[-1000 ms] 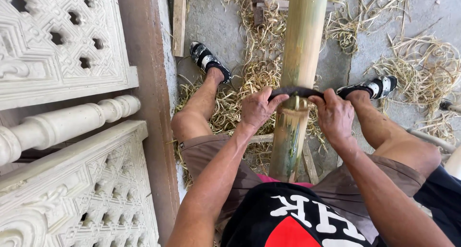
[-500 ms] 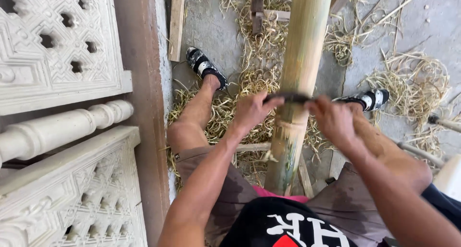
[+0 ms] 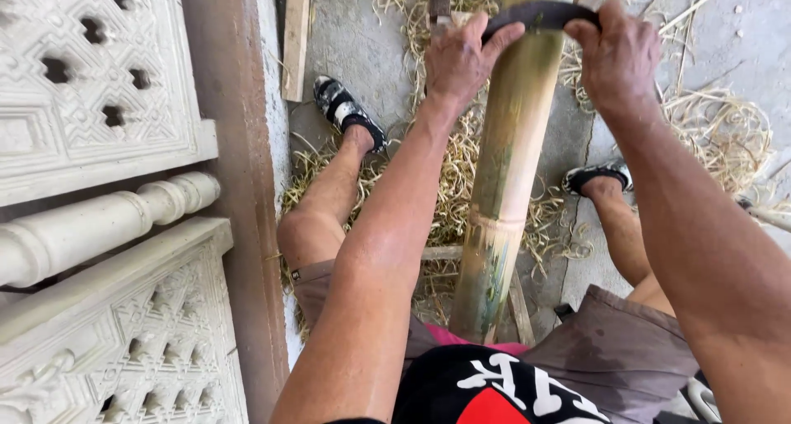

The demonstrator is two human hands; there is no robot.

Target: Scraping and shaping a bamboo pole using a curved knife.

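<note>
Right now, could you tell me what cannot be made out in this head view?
- Blade: both ends hidden inside the left hand and right hand.
- Bamboo pole: top cut off by the frame's upper edge; base hidden behind the shorts.

"Do you see any boxes, bags, stickers, signs or screens here?"

"No, 0. I looked all over the ground and along the wall, and there are none."
</note>
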